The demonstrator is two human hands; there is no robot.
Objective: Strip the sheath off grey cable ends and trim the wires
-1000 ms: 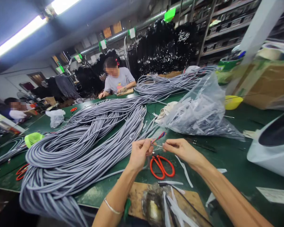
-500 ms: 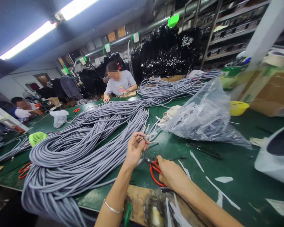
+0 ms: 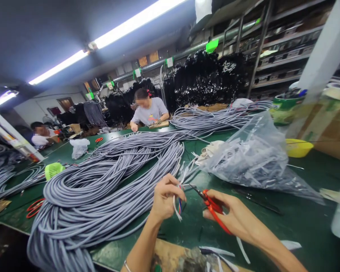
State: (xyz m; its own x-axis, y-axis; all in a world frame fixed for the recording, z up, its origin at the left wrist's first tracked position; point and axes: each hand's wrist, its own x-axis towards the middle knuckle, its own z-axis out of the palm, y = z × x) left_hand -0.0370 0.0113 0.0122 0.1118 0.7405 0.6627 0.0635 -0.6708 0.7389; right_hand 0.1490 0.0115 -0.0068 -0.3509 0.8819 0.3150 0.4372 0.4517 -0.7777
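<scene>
Head view: right hand point(image 3: 232, 218) grips red scissors point(image 3: 211, 205) pointing up-left at wires point(image 3: 178, 206) pinched in left hand point(image 3: 163, 200).

Matt grey rubbery cables point(image 3: 107, 181); red plastic-handled scissors point(image 3: 212, 206); glossy clear bag point(image 3: 257, 158)

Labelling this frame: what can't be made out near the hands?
All head view.
Coloured wires: grip of the left hand hides where they emerge.
Red scissors: handles partly buried in the right hand.
Wooden board: cut off by the bottom edge.
Plastic bag: contents blurred behind the film.
</scene>
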